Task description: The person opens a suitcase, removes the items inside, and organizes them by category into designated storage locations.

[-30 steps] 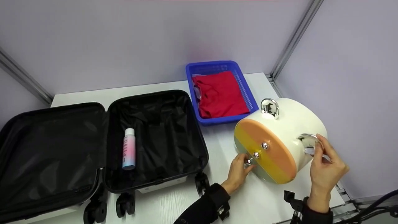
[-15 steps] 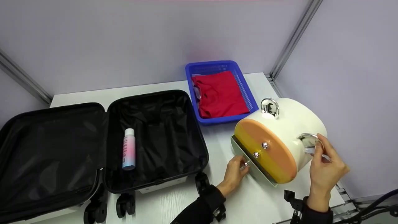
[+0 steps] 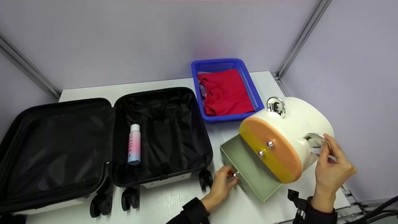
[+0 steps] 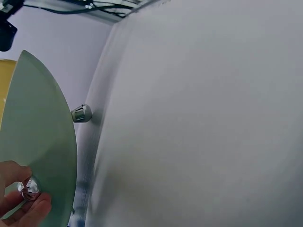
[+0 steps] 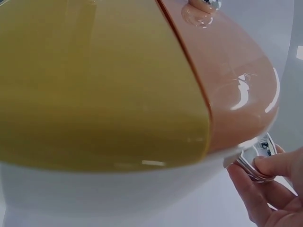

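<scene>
A cream, barrel-shaped drawer box (image 3: pixel 306 116) sits at the right of the table, its orange, yellow and green drawer fronts facing the left hand. The green drawer (image 3: pixel 247 184) is pulled well out, showing its bare green floor. My left hand (image 3: pixel 221 184) pinches that drawer's silver knob (image 3: pixel 234 175) between thumb and fingers; the left wrist view has this knob (image 4: pixel 29 188) close up. On the box's right side, my right hand (image 3: pixel 334 168) grips a silver loop handle (image 3: pixel 314 137), also visible in the right wrist view. The yellow drawer (image 5: pixel 94 94) and orange drawer (image 5: pixel 241 80) are closed.
An opened black-lined suitcase (image 3: pixel 164 137) lies at the left, with a pink-and-blue spray can (image 3: pixel 134 146) inside. Behind the drawer box is a blue basket (image 3: pixel 230 119) holding folded red cloth (image 3: pixel 227 93). Walls stand at the back and right.
The green drawer has gone from closed to far out, moving toward the lower left with my left hand on its knob. My right hand keeps its grip; the head view has shifted slightly.
</scene>
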Demonstrator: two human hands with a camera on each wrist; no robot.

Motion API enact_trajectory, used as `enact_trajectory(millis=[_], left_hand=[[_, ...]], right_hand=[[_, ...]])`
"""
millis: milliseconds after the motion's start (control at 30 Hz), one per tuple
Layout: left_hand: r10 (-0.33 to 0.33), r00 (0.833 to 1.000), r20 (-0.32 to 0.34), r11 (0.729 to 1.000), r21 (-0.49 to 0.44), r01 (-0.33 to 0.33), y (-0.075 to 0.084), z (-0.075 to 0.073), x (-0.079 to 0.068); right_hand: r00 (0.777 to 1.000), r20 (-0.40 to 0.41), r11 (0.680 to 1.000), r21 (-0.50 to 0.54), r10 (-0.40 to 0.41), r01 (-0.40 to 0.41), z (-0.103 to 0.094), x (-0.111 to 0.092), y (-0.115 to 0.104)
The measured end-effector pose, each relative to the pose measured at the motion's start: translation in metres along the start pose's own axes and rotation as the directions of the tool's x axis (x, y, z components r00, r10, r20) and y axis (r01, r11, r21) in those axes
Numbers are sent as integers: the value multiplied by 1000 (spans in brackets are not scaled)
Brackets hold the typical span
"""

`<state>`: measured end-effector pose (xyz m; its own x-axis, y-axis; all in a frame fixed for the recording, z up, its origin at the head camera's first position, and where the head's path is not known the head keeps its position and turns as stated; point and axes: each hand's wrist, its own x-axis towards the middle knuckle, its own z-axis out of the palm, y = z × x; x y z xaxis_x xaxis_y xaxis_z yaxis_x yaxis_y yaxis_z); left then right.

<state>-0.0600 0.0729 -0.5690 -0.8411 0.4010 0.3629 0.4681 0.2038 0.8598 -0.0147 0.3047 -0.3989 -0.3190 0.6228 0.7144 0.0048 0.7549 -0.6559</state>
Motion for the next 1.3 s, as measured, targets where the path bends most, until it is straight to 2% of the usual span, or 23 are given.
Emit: enact_trajectory(millis=[100, 233, 400, 533, 667, 800, 900, 967, 1033, 1100, 1167, 1233, 1300], left_hand=[[-9, 1000, 3, 1000, 8, 9, 0, -3, -6], [-8, 1000, -10, 998, 69, 8, 2, -3, -12], [22, 1000, -18, 982, 190, -18, 5, -2, -12], [-9, 999, 31, 944, 330, -2, 16, -11, -11], [-65, 993, 103, 931, 363, 23, 44, -40, -4], [-82, 977, 196, 941, 337, 11, 78, -87, 18], [-72, 973, 219, 925, 381, -17, 97, -124, 39], [-76, 978, 196, 891, 453, -21, 102, -147, 54], [-104, 982, 155, 844, 537, 4, 102, -166, 69], [-126, 987, 97, 776, 629, 37, 92, -183, 85], [-160, 987, 31, 699, 709, 91, 76, -199, 101], [-219, 975, -38, 620, 766, 170, 55, -216, 114], [-305, 947, -105, 555, 788, 266, 30, -235, 124]], right_hand=[[1000, -2, 1000, 2, 6, -6, -2, 0, -9], [1000, -2, 1000, -5, 10, -10, -3, 0, -23], [1000, -3, 1000, -12, 5, -5, -2, 1, -15], [1000, 2, 1000, -10, 4, -4, -1, 0, -4], [1000, 9, 1000, 1, 6, -6, 0, -1, 3], [1000, 5, 1000, 12, 4, -4, 0, 0, 3], [1000, -3, 1000, 16, -3, 3, -1, 1, 3], [1000, -9, 1000, 15, -4, 4, -1, 1, 2], [1000, -10, 1000, 15, -1, 2, -2, 1, 2], [1000, -12, 1000, 15, 8, -8, -2, 1, 0], [1000, -11, 1000, 16, 17, -17, -1, 1, -3], [1000, -9, 999, 24, 24, -24, -1, 0, -9], [1000, -7, 999, 27, 25, -25, 0, -1, -15]])
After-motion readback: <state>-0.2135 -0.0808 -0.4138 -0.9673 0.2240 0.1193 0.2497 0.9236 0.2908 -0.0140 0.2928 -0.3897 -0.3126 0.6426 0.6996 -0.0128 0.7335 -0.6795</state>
